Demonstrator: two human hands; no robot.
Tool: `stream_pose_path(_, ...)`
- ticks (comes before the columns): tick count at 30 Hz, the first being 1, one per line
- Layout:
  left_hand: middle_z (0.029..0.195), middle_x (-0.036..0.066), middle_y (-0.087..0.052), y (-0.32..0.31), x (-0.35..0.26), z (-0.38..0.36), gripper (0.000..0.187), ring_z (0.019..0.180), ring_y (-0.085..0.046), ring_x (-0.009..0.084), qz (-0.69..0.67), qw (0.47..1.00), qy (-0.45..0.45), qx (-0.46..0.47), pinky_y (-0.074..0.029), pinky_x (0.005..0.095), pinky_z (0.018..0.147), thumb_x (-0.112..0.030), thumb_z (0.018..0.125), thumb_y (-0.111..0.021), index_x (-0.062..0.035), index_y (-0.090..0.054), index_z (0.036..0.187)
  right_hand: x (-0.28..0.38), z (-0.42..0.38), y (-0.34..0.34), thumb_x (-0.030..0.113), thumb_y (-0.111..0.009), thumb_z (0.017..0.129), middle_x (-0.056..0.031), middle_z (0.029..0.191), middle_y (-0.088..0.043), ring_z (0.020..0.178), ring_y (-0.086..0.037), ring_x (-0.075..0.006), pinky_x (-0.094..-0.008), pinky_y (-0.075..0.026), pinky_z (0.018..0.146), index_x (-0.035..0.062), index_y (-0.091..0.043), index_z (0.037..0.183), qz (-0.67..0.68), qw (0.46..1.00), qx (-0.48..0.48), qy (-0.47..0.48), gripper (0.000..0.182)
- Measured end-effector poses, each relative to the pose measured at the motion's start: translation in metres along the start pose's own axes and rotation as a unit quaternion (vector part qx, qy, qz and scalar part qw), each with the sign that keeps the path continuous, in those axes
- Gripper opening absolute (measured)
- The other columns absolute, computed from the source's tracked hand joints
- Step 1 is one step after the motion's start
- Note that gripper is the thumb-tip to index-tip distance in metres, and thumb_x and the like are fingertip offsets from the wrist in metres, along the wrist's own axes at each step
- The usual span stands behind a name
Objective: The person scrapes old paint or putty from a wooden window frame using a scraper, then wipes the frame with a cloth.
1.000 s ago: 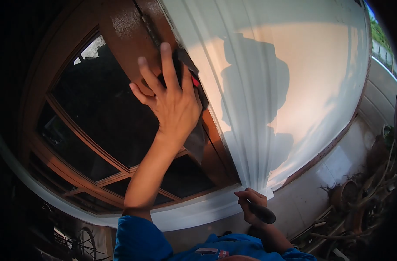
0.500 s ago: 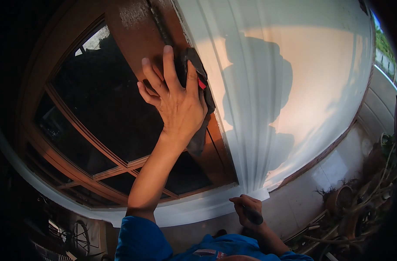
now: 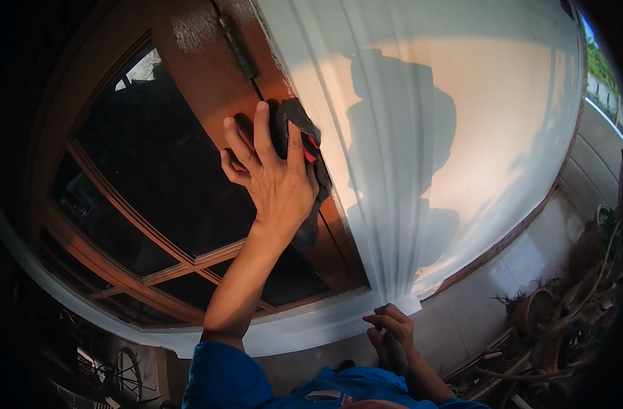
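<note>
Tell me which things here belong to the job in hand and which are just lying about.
Probably for the job:
dark cloth-like piece under the left hand
wooden frame beneath it
dark object in the right hand, kind unclear

Apparently just lying about:
clay pot
branches
spoked wheel

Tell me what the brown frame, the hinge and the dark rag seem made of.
Brown frame: probably wood, stained or painted, faintly glossy, from its colour and joined bars.
Hinge: likely metal, dull and dark, from its cylindrical barrel.
Dark rag: apparently fabric, matte, judging by its soft folds.
</note>
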State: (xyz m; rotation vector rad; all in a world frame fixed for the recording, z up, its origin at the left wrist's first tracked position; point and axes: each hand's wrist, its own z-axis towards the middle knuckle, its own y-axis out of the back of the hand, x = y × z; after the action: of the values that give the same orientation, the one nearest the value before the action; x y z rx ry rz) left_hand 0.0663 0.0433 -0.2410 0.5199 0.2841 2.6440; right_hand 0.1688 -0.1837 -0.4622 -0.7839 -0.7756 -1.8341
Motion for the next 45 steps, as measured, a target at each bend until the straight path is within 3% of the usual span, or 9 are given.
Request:
stream_pose_path(3, 0.155, 0.021, -0.018, 0.011, 0.0, 0.021, 0.061, 0.141, -0.004, 0.0536, 0.002, 0.999, 0.034, 0.01, -0.017, 0.07, 0.098, -0.017, 0.071, -0.071, -0.0152, -0.057, 0.13, 0.0, 0.001, 0.001, 0.017, -0.066, 0.079, -0.01, 0.084, -0.056, 0.077, -0.058, -0.0264, -0.0339, -0.048, 0.072, 0.0001, -0.07, 0.1, -0.089, 0.99, -0.06, 0.086, 0.027)
stream_pose_path(6, 0.154, 0.024, -0.015, 0.021, 0.007, 0.071, 0.053, 0.139, -0.004, 0.0534, 0.029, 0.997, 0.033, -0.057, -0.017, 0.0677, 0.099, -0.014, 0.068, -0.072, -0.0057, -0.061, 0.12, 0.005, -0.006, -0.002, 0.03, -0.065, 0.082, -0.0123, 0.091, -0.055, 0.081, -0.058, -0.0264, -0.0335, -0.048, 0.071, -0.0009, -0.07, 0.101, -0.059, 0.991, -0.114, 0.031, 0.037)
stream_pose_path(9, 0.155, 0.024, -0.013, 0.021, 0.006, 0.068, 0.054, 0.14, -0.002, 0.0539, 0.033, 0.998, 0.034, -0.051, -0.016, 0.0677, 0.099, -0.015, 0.07, -0.071, -0.0058, -0.06, 0.123, 0.013, -0.006, 0.003, 0.034, -0.064, 0.083, -0.0117, 0.091, -0.054, 0.076, -0.058, -0.0231, -0.0326, -0.048, 0.069, -0.002, -0.069, 0.103, 0.041, 0.993, -0.106, -0.034, 0.042)
stream_pose_path(13, 0.156, 0.021, -0.016, 0.005, -0.002, 0.006, 0.055, 0.141, -0.003, 0.0545, 0.008, 1.0, 0.021, 0.016, -0.018, 0.0711, 0.098, -0.019, 0.072, -0.071, -0.0157, -0.061, 0.126, 0.006, -0.016, 0.011, 0.024, -0.063, 0.084, -0.0137, 0.09, -0.057, 0.069, -0.06, -0.0219, -0.0322, -0.049, 0.064, -0.0025, -0.068, 0.104, 0.001, 0.995, -0.082, -0.05, 0.034)
stream_pose_path(16, 0.157, 0.023, -0.009, -0.005, -0.01, -0.047, 0.061, 0.142, 0.0, 0.0546, -0.016, 0.999, 0.008, 0.04, -0.01, 0.0681, 0.102, -0.013, 0.069, -0.073, -0.0171, -0.06, 0.129, 0.0, -0.025, 0.009, 0.012, -0.063, 0.083, -0.0148, 0.088, -0.061, 0.067, -0.063, -0.0219, -0.0316, -0.051, 0.061, -0.0023, -0.067, 0.105, -0.039, 0.992, -0.108, -0.057, 0.026)
stream_pose_path(21, 0.158, 0.025, -0.007, 0.001, -0.009, -0.016, 0.061, 0.141, 0.002, 0.0557, -0.008, 0.999, 0.049, 0.012, -0.005, 0.0701, 0.104, -0.015, 0.071, -0.073, -0.0189, -0.059, 0.13, 0.005, -0.024, -0.001, -0.001, -0.063, 0.08, -0.0136, 0.081, -0.064, 0.065, -0.066, -0.0214, -0.0299, -0.053, 0.059, -0.0003, -0.067, 0.103, -0.051, 0.987, -0.136, -0.072, 0.023)
stream_pose_path(27, 0.157, 0.026, -0.005, 0.026, 0.0, 0.067, 0.052, 0.141, 0.004, 0.0558, 0.027, 0.998, 0.058, -0.015, -0.008, 0.0728, 0.102, -0.018, 0.072, -0.074, -0.009, -0.062, 0.121, 0.003, -0.026, -0.007, 0.001, -0.063, 0.083, -0.012, 0.079, -0.066, 0.064, -0.069, -0.0191, -0.029, -0.054, 0.058, 0.0005, -0.066, 0.1, -0.079, 0.989, -0.114, -0.057, 0.018)
stream_pose_path(38, 0.158, 0.025, -0.004, -0.004, -0.018, -0.058, 0.07, 0.142, 0.005, 0.0546, -0.042, 0.997, 0.035, 0.052, 0.001, 0.0708, 0.105, -0.015, 0.068, -0.075, -0.0206, -0.056, 0.135, 0.012, -0.033, -0.004, 0.0, -0.067, 0.079, -0.0114, 0.085, -0.067, 0.065, -0.067, -0.016, -0.026, -0.052, 0.059, 0.0021, -0.068, 0.097, -0.105, 0.983, -0.142, -0.046, 0.019)
stream_pose_path(45, 0.158, 0.021, -0.009, 0.035, 0.004, 0.064, 0.048, 0.141, -0.003, 0.0549, -0.001, 0.998, 0.067, -0.002, -0.014, 0.0749, 0.101, -0.021, 0.079, -0.067, -0.0157, -0.062, 0.126, 0.015, -0.036, -0.009, -0.004, -0.069, 0.076, -0.0111, 0.081, -0.068, 0.065, -0.067, -0.0173, -0.0249, -0.053, 0.058, 0.0015, -0.068, 0.096, -0.101, 0.988, -0.111, -0.021, 0.02)
